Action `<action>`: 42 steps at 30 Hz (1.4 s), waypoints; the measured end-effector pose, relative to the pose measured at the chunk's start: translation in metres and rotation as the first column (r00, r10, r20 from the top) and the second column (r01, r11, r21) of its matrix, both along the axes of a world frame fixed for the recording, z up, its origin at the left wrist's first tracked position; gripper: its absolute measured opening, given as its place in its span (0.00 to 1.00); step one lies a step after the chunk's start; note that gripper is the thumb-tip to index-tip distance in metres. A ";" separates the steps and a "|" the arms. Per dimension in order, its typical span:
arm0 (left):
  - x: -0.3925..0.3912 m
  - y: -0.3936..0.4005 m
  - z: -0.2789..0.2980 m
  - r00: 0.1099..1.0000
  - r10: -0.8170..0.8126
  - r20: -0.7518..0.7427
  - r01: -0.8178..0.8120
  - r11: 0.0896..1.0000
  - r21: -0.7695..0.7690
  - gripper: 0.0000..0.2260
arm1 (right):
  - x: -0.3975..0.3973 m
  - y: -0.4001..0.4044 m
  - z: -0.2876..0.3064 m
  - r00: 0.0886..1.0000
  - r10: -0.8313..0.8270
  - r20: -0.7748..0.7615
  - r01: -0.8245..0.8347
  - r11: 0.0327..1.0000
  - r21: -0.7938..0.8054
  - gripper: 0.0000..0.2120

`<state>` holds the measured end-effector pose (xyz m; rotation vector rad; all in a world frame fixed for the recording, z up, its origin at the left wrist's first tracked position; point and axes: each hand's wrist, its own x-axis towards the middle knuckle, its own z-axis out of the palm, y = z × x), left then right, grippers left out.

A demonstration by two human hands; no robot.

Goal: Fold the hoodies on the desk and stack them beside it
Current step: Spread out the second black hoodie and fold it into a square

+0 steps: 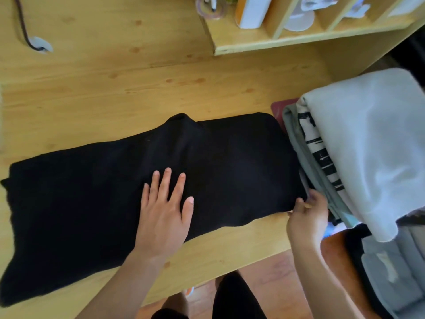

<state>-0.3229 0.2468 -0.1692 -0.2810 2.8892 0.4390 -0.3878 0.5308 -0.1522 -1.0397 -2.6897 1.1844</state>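
The black hoodie (115,192) lies as a long, soft, matte band across the wooden counter (92,88). The left hand (164,210) rests flat on its middle, fingers spread; the right hand (305,215) pinches its right edge beside the stack of folded hoodies (368,146) (grey, smooth, thick). Best keep the middle pinned and carry that edge leftward evenly.

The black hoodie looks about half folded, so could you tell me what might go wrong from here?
1. The right hand pinches the black hoodie beside the folded stack; lifting could snag and topple it.
2. The hoodie's near edge overhangs the desk; it may slide if the left hand lifts.
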 end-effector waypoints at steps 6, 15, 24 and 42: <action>0.001 0.000 -0.001 1.000 -0.008 -0.008 0.008 1.000 0.009 0.29 | 0.031 -0.059 0.018 0.939 0.316 -0.135 -0.293 0.942 0.165 0.24; -0.001 -0.002 0.004 1.000 0.008 0.005 -0.009 0.999 0.052 0.29 | 0.009 -0.022 0.026 0.902 -0.313 0.299 0.401 0.346 -0.848 0.08; 0.004 -0.007 0.006 0.999 -0.046 0.003 0.046 0.996 0.072 0.30 | -0.002 -0.009 0.029 0.816 -0.532 0.228 0.542 0.564 -0.624 0.09; 0.037 -0.106 0.012 0.923 0.325 0.207 -0.317 0.946 -0.073 0.34 | -0.080 -0.095 0.018 0.552 0.651 0.521 -0.834 0.434 0.342 0.32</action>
